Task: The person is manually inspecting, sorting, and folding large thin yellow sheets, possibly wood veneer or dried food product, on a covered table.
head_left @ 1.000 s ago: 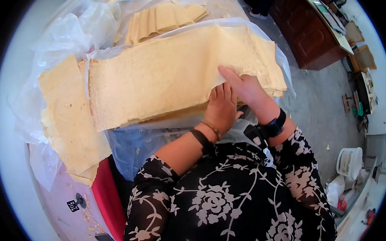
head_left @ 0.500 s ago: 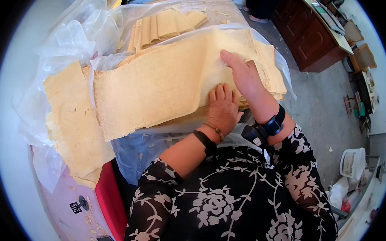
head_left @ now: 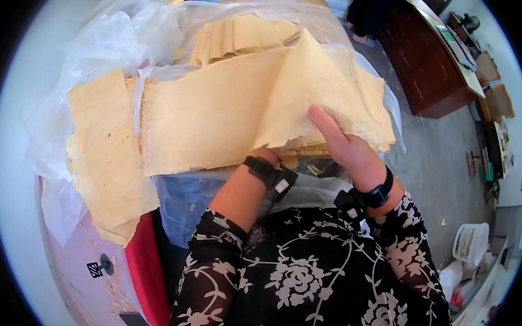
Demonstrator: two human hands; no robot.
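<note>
Sheet [head_left: 311, 86] over most of left hand [head_left: 267, 155]

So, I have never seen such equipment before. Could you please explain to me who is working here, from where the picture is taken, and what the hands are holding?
There is no robot here: these are a person's own bare hands. The view comes from a wide fisheye camera worn on the head, looking down, so straight edges bend near the rim.

In front lies a stack of thin, pale yellow sheets. The right hand grips the raised sheet on top, thumb above, its fingers hidden. The left hand is mostly covered by that sheet, so I cannot tell its grip. More sheets hang at left, folded ones lie behind, and clear plastic is bunched nearby.
</note>
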